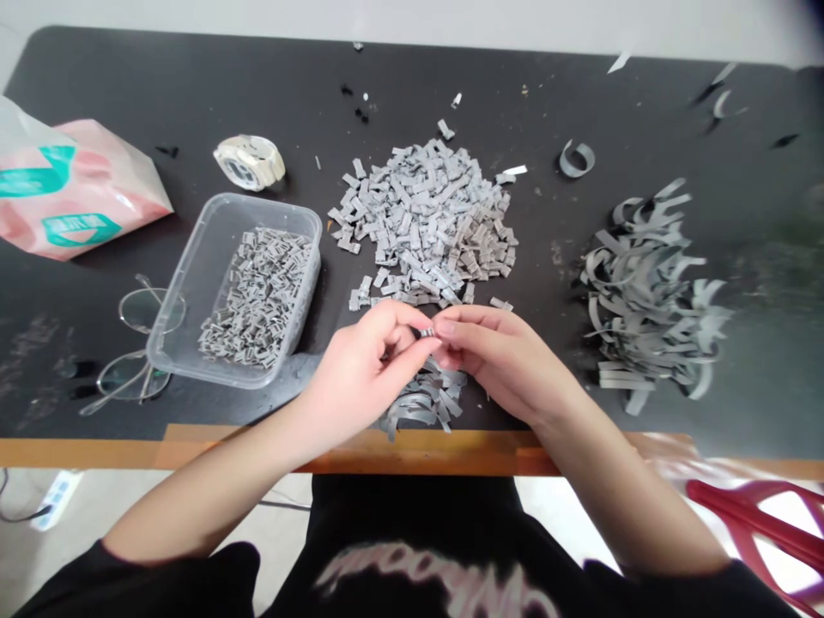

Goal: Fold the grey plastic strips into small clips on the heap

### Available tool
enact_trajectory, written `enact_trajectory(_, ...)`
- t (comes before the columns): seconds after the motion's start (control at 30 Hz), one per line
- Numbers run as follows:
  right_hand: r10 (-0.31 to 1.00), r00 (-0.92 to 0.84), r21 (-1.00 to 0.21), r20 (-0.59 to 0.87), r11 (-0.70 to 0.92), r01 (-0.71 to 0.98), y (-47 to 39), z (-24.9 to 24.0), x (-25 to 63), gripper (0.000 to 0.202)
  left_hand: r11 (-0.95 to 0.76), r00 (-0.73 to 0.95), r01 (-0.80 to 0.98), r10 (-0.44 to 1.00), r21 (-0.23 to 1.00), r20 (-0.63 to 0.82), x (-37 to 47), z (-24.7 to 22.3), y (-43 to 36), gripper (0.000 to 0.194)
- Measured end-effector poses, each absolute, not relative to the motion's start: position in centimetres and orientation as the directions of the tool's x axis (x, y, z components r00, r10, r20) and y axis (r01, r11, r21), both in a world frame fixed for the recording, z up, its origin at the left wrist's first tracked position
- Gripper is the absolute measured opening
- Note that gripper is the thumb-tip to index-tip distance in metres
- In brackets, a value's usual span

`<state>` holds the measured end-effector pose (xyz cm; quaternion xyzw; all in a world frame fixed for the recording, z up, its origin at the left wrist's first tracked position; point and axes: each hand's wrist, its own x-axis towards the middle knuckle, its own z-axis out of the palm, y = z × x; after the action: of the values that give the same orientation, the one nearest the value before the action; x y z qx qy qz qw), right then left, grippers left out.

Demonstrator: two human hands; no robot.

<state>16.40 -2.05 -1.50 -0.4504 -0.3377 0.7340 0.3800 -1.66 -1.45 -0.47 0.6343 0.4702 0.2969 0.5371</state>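
Head view: close to the desk's (289, 94) near edge, the left hand (354, 360) and right hand (499, 348) pinch a small piece (426, 332) between them. Strips (421, 405) lie below, at that edge; a pile (418, 206) lies beyond. The tub (168, 296) stands toward the left edge, more strips (650, 283) toward the right.

Pink bag (116, 184), wristwatch (250, 163) and eyeglasses (132, 378) on dark table (502, 86), power strip (57, 499) below.

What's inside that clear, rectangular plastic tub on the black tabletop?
The clear, rectangular plastic tub holds many small, grey, metal-looking pieces, heaped mostly toward its right side. Whatever lies beneath the top layer is covered and hidden.
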Motion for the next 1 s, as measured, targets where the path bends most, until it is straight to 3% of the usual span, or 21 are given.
enact_trajectory(0.07,0.917,-0.219,-0.931,-0.334,-0.357,-0.075,-1.9,-1.2,16.9,0.018,0.113,0.335,0.199,0.926,0.973,-0.176,-1.7,-0.3,-1.0,0.012)
enact_trajectory(0.13,0.965,-0.127,-0.953,-0.23,-0.197,0.231,-1.7,-1.0,17.5,0.013,0.243,0.316,0.064,0.915,0.968,-0.251,-1.7,-0.2,-0.5,0.016)
enact_trajectory(0.23,0.959,-0.186,-0.801,-0.214,-0.063,0.596,-1.6,-1.1,18.3,0.006,0.41,0.345,-0.106,0.87,0.906,-0.353,-1.7,-0.2,0.2,0.02)
enact_trajectory(0.4,0.932,-0.294,-0.602,-0.214,0.111,0.79,-1.8,-2.3,18.3,0.008,0.548,0.397,-0.18,0.8,0.816,-0.45,-1.8,-0.3,0.7,0.017)
enact_trajectory(0.53,0.931,-0.301,-0.669,-0.206,0.09,0.738,-1.9,-2.1,17.8,0.016,0.624,0.47,-0.228,0.743,0.748,-0.477,-1.9,-0.4,0.7,0.014)
enact_trajectory(0.7,0.992,-0.117,-0.951,-0.047,-0.009,0.31,-2.5,-0.5,17.6,0.005,0.688,0.518,-0.271,0.693,0.673,-0.501,-2.0,-0.3,0.6,0.011)
enact_trajectory(0.83,0.997,-0.039,-0.969,0.071,0.078,0.236,-3.2,-0.3,17.1,0.005,0.747,0.605,-0.284,0.626,0.601,-0.492,-2.0,-0.5,0.6,0.01)
enact_trajectory(1.0,0.994,-0.077,-0.987,0.077,0.087,0.136,-3.6,-1.0,16.5,0.006,0.776,0.631,-0.294,0.596,0.558,-0.496,-2.0,-0.7,0.5,0.011)
